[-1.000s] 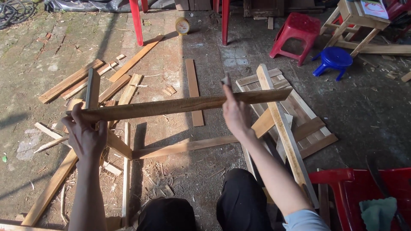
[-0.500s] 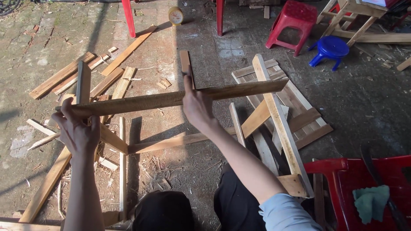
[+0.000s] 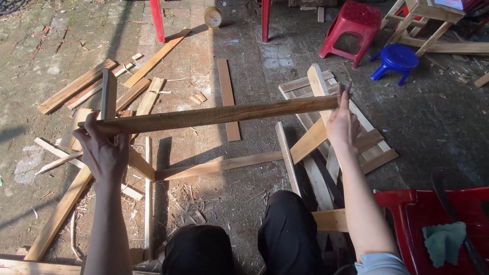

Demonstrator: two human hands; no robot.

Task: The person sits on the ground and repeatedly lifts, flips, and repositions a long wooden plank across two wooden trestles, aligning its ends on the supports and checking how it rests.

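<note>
Long rough-sawn wooden slat (image 3: pixel 214 116) held in the air over the scrap timber, one hand at each end, probably so it can be sighted along its length. Left hand (image 3: pixel 102 153) is wrapped tight around the left end; right hand (image 3: pixel 342 125) has flat fingers pressed on the right end. Long axis runs left-right, right end slightly farther and higher. Handsaw (image 3: pixel 318 178) lies near the right knee.

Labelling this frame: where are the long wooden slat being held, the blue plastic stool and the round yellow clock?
long wooden slat (image 3: pixel 214 115), head view, middle.
blue plastic stool (image 3: pixel 399 57), head view, seat.
round yellow clock (image 3: pixel 212 18), head view, face.
</note>
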